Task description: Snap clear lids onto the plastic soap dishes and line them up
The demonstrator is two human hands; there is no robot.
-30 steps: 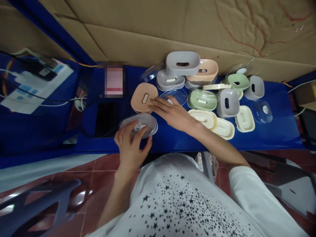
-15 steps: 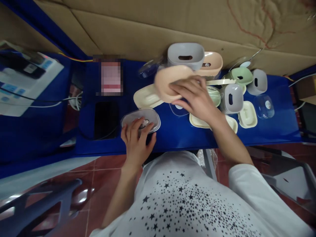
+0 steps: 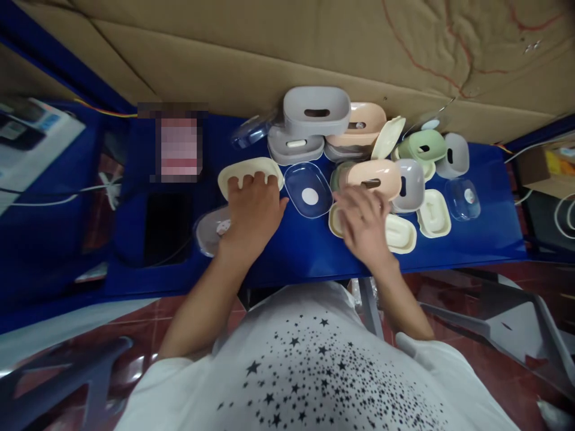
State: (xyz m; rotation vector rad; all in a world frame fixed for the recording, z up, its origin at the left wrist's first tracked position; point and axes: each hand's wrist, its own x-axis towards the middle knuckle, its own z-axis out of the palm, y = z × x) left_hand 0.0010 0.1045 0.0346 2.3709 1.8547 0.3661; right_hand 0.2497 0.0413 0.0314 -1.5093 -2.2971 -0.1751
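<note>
My left hand [image 3: 252, 211] lies on a cream soap-dish tray [image 3: 250, 168] on the blue table [image 3: 309, 254], its fingers curled over the tray's near edge. Just left of that wrist sits a clear lid with a sticker [image 3: 207, 230]. My right hand [image 3: 363, 222] hovers open, fingers spread, just below a peach soap box [image 3: 375, 175] that rests on a green and a grey box. A second clear lid with a white sticker [image 3: 309, 191] lies between my hands. Cream trays [image 3: 402, 233] lie partly under my right hand.
More grey [image 3: 317, 109], peach [image 3: 359, 123], green [image 3: 423, 145] and cream boxes crowd the table's back against a cardboard wall [image 3: 278, 54]. A black phone [image 3: 165, 222] lies at left. A grey chair [image 3: 516, 323] stands at lower right.
My right hand carried the peach box from the left to the right pile, set it down and let go. My left hand left the stickered clear lid and moved up onto the cream tray.
</note>
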